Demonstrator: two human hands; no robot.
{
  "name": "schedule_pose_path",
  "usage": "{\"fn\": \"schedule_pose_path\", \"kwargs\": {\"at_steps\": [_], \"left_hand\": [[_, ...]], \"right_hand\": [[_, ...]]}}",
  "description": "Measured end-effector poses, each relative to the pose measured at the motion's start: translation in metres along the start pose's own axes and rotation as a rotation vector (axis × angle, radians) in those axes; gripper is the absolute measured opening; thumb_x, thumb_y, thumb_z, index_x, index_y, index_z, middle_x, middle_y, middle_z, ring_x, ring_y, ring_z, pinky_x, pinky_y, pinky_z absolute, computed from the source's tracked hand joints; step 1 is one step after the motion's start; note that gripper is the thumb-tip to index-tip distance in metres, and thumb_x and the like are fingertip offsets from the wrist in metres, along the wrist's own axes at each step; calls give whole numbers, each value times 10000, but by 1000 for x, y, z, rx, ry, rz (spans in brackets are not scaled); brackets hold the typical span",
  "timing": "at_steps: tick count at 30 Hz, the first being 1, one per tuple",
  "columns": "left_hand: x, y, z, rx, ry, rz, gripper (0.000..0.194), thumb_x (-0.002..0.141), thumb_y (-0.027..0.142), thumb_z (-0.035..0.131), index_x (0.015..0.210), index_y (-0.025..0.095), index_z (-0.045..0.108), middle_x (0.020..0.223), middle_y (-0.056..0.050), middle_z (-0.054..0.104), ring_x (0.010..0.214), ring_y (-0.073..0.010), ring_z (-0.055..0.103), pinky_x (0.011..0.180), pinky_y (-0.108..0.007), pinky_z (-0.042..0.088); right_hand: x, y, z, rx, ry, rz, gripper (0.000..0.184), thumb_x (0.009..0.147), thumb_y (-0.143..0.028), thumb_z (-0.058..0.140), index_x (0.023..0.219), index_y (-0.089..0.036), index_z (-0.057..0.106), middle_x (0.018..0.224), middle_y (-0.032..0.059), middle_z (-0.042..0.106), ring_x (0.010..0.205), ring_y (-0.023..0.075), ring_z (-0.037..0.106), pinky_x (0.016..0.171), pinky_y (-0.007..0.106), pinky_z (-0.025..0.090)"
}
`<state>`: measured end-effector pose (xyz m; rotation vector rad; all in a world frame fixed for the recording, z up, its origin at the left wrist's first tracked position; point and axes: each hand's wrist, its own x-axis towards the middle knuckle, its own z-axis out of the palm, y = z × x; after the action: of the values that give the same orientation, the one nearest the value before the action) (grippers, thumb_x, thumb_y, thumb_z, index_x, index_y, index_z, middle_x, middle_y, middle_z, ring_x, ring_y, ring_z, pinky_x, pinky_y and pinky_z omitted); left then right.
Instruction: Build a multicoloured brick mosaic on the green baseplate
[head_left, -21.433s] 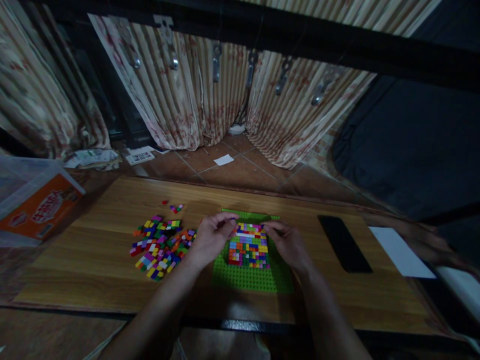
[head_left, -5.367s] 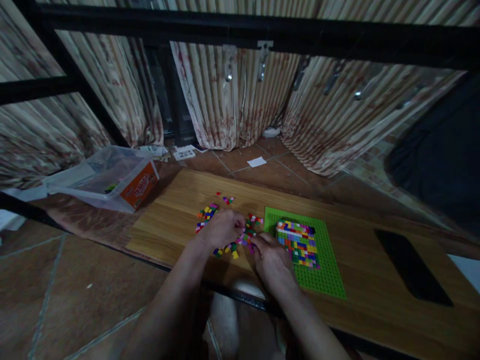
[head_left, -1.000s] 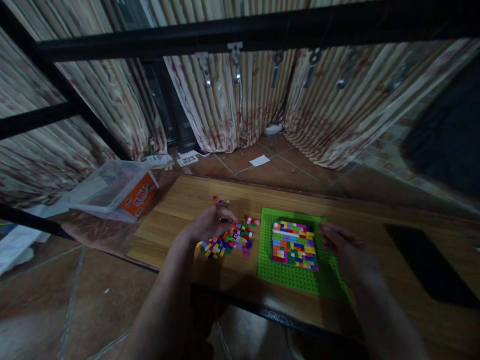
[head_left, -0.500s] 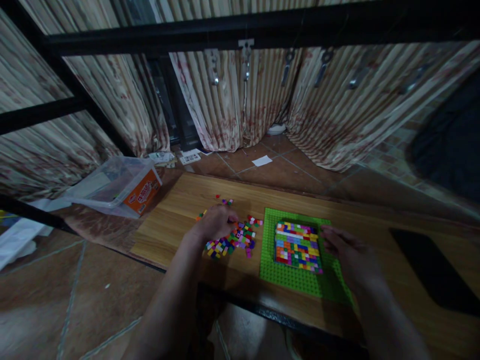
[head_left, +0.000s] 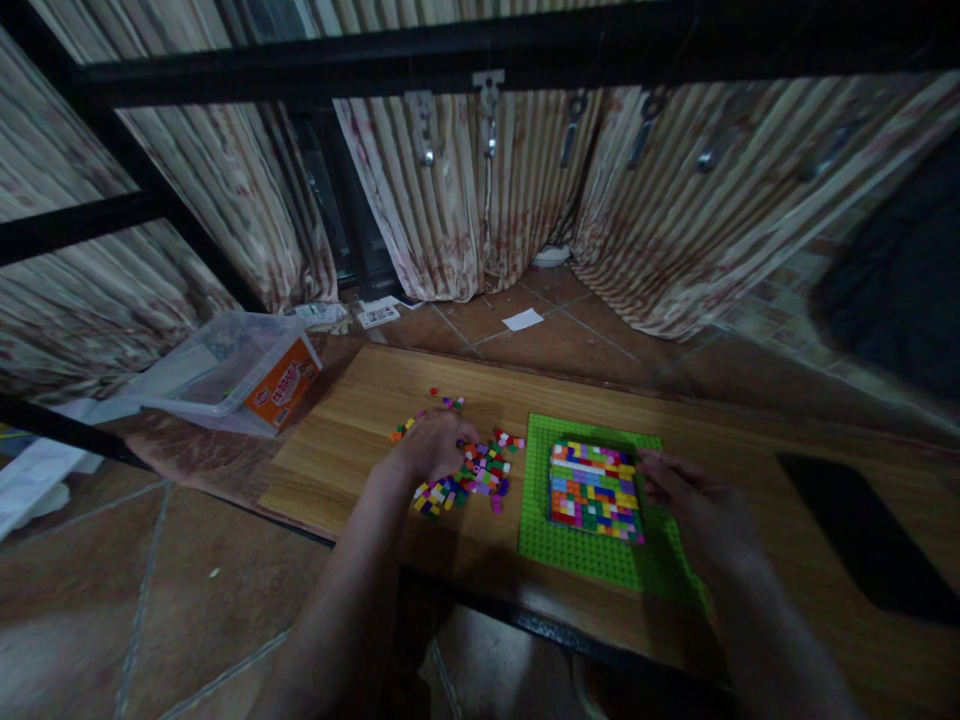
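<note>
A heap of small coloured building bricks (head_left: 480,475) lies loose on the wooden table. My left hand (head_left: 435,445) reaches over the heap's upper left side with its fingers bent down among the bricks; whether they pinch one is hidden. To the right lies a green studded baseplate (head_left: 536,520), bearing a flat block of many-coloured bricks (head_left: 596,492). Beside the right edge of that block is my right hand (head_left: 682,490), its fingers curled with thumb and fingertips close together. Anything between those fingertips is too small to make out.
The wooden table (head_left: 337,440) runs across the view. A dark flat slab (head_left: 862,530) lies at its right. Left of the table stands a clear plastic box (head_left: 225,375) with an orange label. Striped curtains (head_left: 450,210) and a black metal bar (head_left: 375,70) with hanging hooks are behind.
My left hand has shifted slightly over the loose bricks, its fingers lower among them. My right hand stays beside the brick block. The view has tilted very slightly.
</note>
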<state>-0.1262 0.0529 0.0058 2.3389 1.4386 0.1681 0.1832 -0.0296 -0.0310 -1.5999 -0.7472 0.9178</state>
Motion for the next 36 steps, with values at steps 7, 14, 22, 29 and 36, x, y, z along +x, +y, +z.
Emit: {"fn": "schedule_pose_path", "kwargs": {"at_steps": [7,14,22,29,36], "left_hand": [[1,6,-1,-19,12,-61,205,690,184,600,824,228,749,880,-38,733,876,-199,648,842,-289,490],[3,7,0,-31,54,-70,240,707,172,567,872,218,736,914,-46,726,869,-202,656,796,-288,497],[11,24,3,27,30,-61,222,751,212,567,898,233,733,895,-36,730,869,-190,654,830,-280,487],[13,31,13,148,94,-68,223,771,175,515,885,190,706,932,-73,709,880,-211,653,823,-300,488],[14,26,6,-4,158,-107,168,796,238,515,814,165,666,767,-62,689,751,-187,642,704,-272,472]], "right_hand": [[1,2,-1,-28,-9,-4,360,574,-435,792,836,-192,756,807,51,709,609,113,571,518,207,489],[-2,-2,1,-4,3,7,393,523,-452,818,823,-205,759,760,30,702,599,100,552,516,187,477],[-1,0,-1,1,-11,2,386,534,-452,818,827,-207,759,799,35,703,620,104,558,531,191,484],[-4,-6,2,21,3,10,397,499,-447,830,795,-193,758,758,36,701,589,100,556,507,193,478],[-2,-6,3,25,80,-86,360,582,-440,785,824,-176,746,730,38,694,565,114,552,508,231,458]]}}
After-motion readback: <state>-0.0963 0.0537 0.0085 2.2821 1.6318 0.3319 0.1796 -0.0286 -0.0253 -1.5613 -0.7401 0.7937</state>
